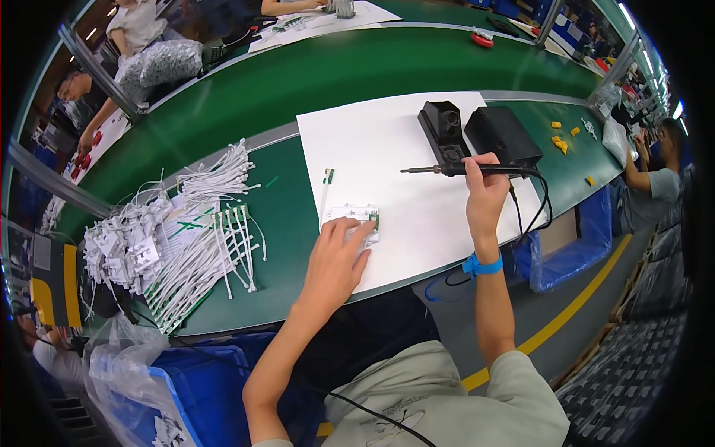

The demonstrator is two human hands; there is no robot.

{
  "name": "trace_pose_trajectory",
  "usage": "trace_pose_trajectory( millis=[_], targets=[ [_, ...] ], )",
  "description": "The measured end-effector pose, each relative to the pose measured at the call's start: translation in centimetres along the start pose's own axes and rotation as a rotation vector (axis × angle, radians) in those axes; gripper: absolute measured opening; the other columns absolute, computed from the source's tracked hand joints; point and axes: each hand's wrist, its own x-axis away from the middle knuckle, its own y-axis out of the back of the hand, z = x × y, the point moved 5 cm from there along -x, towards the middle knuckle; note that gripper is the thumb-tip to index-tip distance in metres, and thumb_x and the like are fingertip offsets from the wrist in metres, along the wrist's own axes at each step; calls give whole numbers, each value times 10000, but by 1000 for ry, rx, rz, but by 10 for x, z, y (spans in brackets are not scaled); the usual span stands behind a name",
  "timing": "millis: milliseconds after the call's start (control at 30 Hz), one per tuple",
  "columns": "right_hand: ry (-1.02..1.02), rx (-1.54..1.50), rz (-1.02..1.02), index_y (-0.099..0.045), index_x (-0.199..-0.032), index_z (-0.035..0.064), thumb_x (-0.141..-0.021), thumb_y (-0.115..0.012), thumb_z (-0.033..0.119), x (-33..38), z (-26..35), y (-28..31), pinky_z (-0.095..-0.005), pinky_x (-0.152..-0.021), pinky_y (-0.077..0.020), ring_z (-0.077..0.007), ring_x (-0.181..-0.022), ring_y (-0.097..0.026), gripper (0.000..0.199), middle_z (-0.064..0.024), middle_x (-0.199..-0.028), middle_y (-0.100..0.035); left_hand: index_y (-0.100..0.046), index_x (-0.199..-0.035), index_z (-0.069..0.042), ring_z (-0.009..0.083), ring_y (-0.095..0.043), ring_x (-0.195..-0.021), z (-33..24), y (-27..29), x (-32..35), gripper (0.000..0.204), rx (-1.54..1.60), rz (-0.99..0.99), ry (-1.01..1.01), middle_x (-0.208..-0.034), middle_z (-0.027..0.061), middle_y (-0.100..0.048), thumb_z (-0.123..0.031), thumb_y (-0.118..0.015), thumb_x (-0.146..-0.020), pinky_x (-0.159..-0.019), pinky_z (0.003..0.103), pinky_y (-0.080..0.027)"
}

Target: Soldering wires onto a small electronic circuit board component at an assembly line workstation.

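Left hand (337, 257): flat, fingers open, pressing clear fixture (351, 221) onto white sheet (417, 208).
Right hand (484, 190): gripping soldering iron (447, 170), tip above fixture.

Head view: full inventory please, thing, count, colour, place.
white mat: one, white, on the green bench in front of the person
clear fixture with small green board: one, on the mat, under the left hand
soldering iron: one, black handle, in the right hand
iron stand: one, black, at the mat's far edge
black box: one, right of the stand
white cable assemblies: many, piled on the bench at left
yellow bits: several, far right
wrist strap: one, blue, right wrist
left hand: pressing on the fixture
right hand: gripping the iron
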Motion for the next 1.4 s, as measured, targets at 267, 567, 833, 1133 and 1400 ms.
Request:
trace_pose_trajectory(
  millis=[267, 567, 833, 1133, 1400],
  targets=[
    [-135, -137, 127, -611, -978, 22, -1006, -643, 91, -2, -16, -6, -206, -573, -413, -76, -643, -548, 81, -26, -766, -611, -717, -1182, -95, 312, -541, -1118, -2, 3, -14, 348, -86, 45, -30, -1129, 112, -609, -174, -761, -846, -936, 411, -473],
    [-131, -146, 187, -627, -1013, -15, -956, -692, 31, 0, -14, -20, -209, -545, -451, -87, -617, -589, 98, -52, -731, -633, -792, -1012, -88, 274, -582, -1002, 4, -5, -22, 205, -99, -148, -5, -995, 56, -659, -101, -791, -807, -830, 388, -496],
    [-11, -8, 170, -640, -916, 6, -930, -729, 39, -11, -12, -18, -203, -600, -401, -59, -653, -529, 97, -12, -757, -594, -794, -1013, -84, 281, -606, -981, 16, -8, -33, 223, -118, -259, 27, -1000, 52, -690, -88, -804, -790, -815, 399, -521],
    [102, -22, 214, -567, -844, 20, -873, -727, -13, 6, -15, -33, -196, -563, -376, -39, -608, -508, 166, -9, -691, -587, -791, -959, -81, 286, -628, -1025, 22, -10, -33, 174, -97, -302, 33, -992, 45, -715, -82, -806, -785, -840, 402, -529],
    [180, 63, 402, -562, -818, 20, -851, -737, -6, 16, -11, -43, -204, -500, -338, -45, -539, -478, 180, -26, -619, -574, -786, -942, -66, 276, -629, -1011, 23, -8, -34, 166, -80, -282, 31, -986, 45, -693, -70, -809, -777, -828, 395, -526]
  ],
)
